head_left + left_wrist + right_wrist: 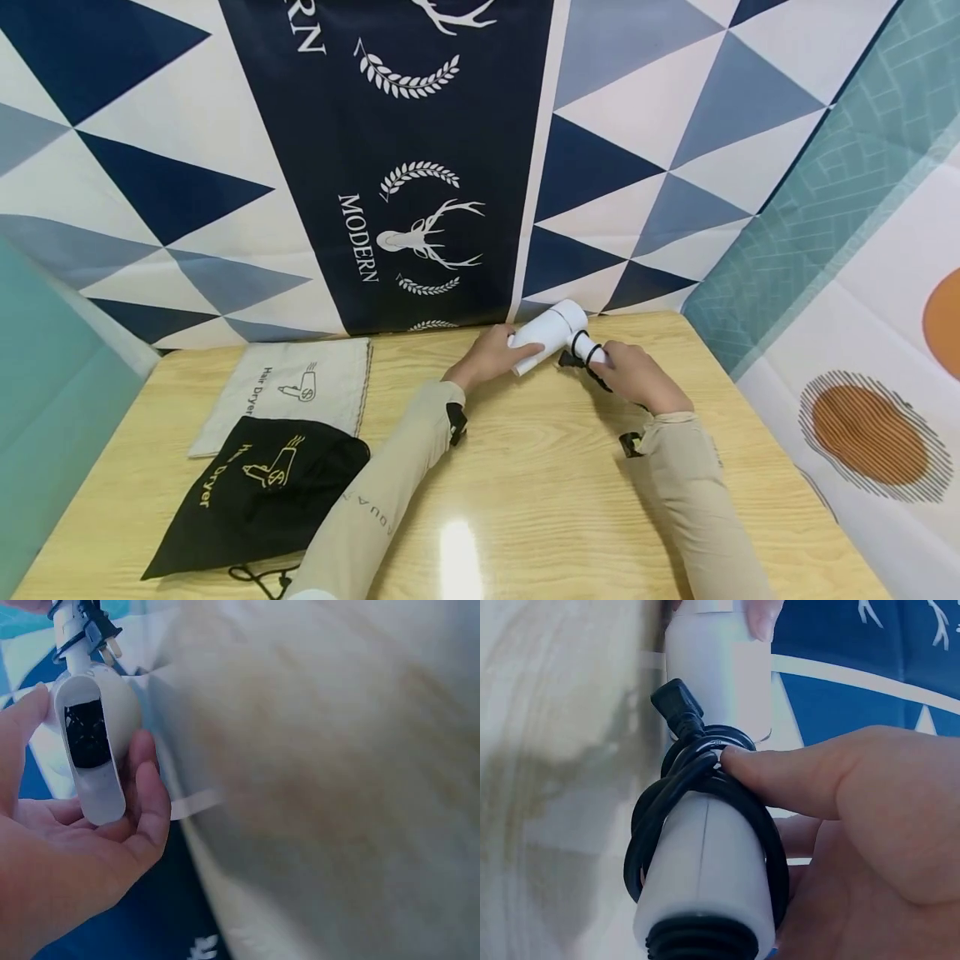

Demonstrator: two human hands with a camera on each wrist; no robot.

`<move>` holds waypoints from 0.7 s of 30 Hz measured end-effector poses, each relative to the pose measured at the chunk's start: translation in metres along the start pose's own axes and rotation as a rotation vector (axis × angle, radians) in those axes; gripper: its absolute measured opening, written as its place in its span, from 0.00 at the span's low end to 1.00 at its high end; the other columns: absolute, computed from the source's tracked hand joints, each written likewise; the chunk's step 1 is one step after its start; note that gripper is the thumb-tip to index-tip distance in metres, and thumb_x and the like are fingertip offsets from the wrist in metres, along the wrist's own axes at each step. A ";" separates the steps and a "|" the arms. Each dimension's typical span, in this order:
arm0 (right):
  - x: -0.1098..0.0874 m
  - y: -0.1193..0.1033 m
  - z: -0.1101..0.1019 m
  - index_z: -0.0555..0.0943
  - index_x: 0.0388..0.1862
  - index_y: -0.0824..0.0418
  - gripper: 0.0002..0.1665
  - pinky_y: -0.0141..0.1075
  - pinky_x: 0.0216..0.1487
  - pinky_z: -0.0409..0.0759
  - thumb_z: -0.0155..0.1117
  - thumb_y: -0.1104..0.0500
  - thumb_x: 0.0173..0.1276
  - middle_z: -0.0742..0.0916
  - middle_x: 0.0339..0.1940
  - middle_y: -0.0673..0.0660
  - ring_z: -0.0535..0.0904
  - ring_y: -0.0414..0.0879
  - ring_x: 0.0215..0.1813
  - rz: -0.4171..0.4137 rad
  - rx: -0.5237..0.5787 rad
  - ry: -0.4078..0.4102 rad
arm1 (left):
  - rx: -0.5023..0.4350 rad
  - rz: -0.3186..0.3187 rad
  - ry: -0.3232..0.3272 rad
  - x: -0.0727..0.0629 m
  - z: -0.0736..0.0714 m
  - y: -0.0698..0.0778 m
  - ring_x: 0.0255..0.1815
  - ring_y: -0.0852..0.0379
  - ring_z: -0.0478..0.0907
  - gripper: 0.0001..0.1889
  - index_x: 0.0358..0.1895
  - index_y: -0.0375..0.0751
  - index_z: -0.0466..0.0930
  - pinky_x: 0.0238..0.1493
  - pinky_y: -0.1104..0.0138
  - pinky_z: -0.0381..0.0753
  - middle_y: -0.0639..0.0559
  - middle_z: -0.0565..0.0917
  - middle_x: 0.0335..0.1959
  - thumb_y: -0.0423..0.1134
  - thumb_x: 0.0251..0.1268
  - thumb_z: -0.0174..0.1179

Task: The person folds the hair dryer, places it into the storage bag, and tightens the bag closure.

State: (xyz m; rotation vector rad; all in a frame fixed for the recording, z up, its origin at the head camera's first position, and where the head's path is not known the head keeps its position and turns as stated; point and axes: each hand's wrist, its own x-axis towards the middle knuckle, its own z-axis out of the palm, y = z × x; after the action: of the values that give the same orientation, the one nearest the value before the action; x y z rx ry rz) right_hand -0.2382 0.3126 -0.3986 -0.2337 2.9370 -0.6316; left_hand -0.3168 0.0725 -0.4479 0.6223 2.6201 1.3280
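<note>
A white hair dryer (551, 327) is held between both hands at the back of the table. My left hand (491, 360) grips its barrel end, thumb on one side and fingers curled on the other. In the left wrist view the flat nozzle (101, 796) with its dark slot points toward the palm. My right hand (637, 377) grips the handle (705, 877). A black cord (646, 832) is looped around that handle, with the right thumb against the loops. The black plug (678, 705) sticks out of the wrap beside the barrel.
To the left lies a flat white cloth pouch (255, 379) printed "Hair Dryer". A black drawstring pouch (247, 525) with gold print overlaps it, near the left forearm. A patterned wall covering (442, 167) rises directly behind the wooden table (540, 500).
</note>
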 end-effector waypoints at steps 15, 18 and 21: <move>-0.007 -0.014 -0.011 0.77 0.34 0.65 0.10 0.40 0.28 0.67 0.60 0.59 0.74 0.76 0.21 0.55 0.70 0.48 0.24 -0.107 -0.007 0.136 | -0.104 -0.102 0.035 -0.027 -0.021 0.018 0.37 0.56 0.78 0.30 0.48 0.35 0.79 0.39 0.67 0.77 0.48 0.81 0.39 0.62 0.60 0.65; -0.007 -0.019 -0.008 0.78 0.33 0.64 0.10 0.39 0.27 0.66 0.60 0.59 0.73 0.76 0.21 0.54 0.69 0.47 0.24 -0.136 -0.005 0.163 | -0.101 -0.134 0.059 -0.036 -0.029 0.020 0.41 0.54 0.78 0.33 0.53 0.32 0.78 0.43 0.65 0.77 0.46 0.82 0.44 0.62 0.62 0.63; -0.004 -0.025 -0.004 0.78 0.32 0.63 0.10 0.39 0.28 0.66 0.61 0.59 0.73 0.75 0.20 0.53 0.69 0.47 0.24 -0.165 0.008 0.169 | -0.092 -0.153 0.081 -0.048 -0.038 0.021 0.44 0.53 0.78 0.33 0.55 0.33 0.79 0.46 0.63 0.77 0.45 0.82 0.47 0.62 0.65 0.60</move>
State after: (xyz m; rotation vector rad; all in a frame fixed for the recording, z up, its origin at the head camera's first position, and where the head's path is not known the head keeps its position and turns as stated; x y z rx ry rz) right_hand -0.2314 0.2928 -0.3839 -0.4461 3.0990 -0.7179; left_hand -0.2791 0.0351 -0.4110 0.3550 2.5909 1.4445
